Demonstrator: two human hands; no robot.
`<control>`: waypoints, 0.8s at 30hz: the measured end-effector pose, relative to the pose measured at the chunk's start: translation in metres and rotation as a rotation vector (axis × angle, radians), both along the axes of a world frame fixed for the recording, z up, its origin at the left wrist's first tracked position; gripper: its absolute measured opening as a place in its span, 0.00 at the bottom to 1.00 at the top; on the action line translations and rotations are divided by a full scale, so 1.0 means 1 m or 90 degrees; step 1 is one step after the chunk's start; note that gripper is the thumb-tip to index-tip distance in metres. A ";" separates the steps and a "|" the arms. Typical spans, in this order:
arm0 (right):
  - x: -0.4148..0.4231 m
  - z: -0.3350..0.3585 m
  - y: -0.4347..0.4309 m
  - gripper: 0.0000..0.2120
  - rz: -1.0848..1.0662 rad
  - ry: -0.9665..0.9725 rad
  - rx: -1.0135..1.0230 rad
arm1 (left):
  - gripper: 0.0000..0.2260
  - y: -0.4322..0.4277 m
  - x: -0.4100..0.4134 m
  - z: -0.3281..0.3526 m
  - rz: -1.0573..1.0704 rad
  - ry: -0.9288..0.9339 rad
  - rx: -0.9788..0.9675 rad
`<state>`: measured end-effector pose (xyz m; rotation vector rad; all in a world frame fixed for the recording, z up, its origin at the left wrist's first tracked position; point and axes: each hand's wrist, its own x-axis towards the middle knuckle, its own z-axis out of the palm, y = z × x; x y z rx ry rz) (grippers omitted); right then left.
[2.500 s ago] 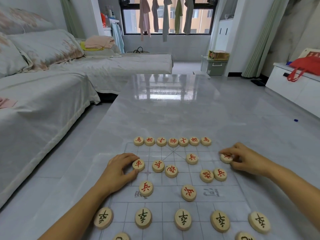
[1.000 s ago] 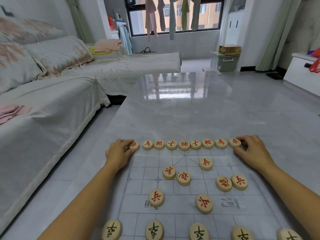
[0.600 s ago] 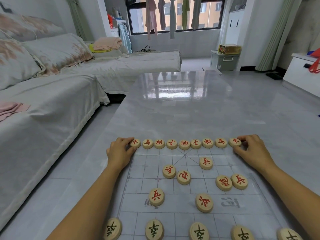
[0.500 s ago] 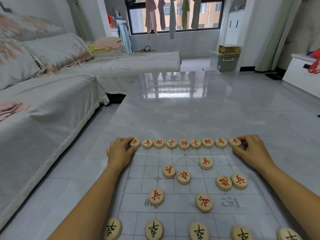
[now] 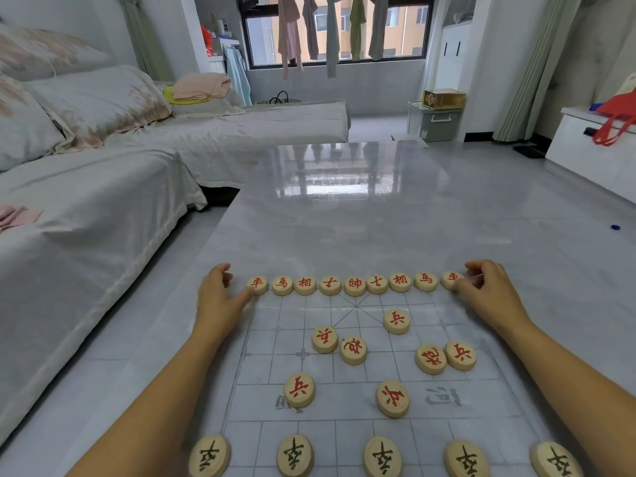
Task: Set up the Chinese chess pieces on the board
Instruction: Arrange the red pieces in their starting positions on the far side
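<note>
Hands at board [image 5: 344,433] edge: left hand [image 5: 220,299] (relaxed) touches left chariot [image 5: 258,285]; right hand [image 5: 490,296] pinches right chariot [image 5: 450,279].

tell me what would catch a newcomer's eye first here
A neat row of nine red-lettered pieces runs along the far edge of the board, with the left hand beside its left end and the right hand pinching the rightmost piece. Seven scattered red pieces lie mid-board, and five black-lettered pieces line the near edge.
</note>
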<state>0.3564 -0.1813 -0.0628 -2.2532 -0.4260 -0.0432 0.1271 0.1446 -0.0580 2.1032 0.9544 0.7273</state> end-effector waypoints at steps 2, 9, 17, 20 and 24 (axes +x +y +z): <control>0.000 0.001 0.000 0.17 -0.008 -0.002 0.031 | 0.21 -0.011 -0.009 0.007 -0.036 -0.020 0.077; -0.004 0.004 -0.002 0.13 -0.015 -0.007 0.056 | 0.17 -0.074 -0.017 0.018 -0.476 0.152 0.086; -0.005 0.006 -0.003 0.11 -0.011 -0.011 0.082 | 0.18 -0.077 -0.010 0.010 -0.461 0.210 0.148; -0.005 0.006 -0.004 0.10 -0.007 -0.010 0.102 | 0.18 -0.059 -0.031 0.005 -0.439 0.183 0.118; -0.007 0.007 -0.007 0.06 0.002 -0.003 0.148 | 0.22 -0.056 -0.049 -0.004 -0.435 0.107 0.075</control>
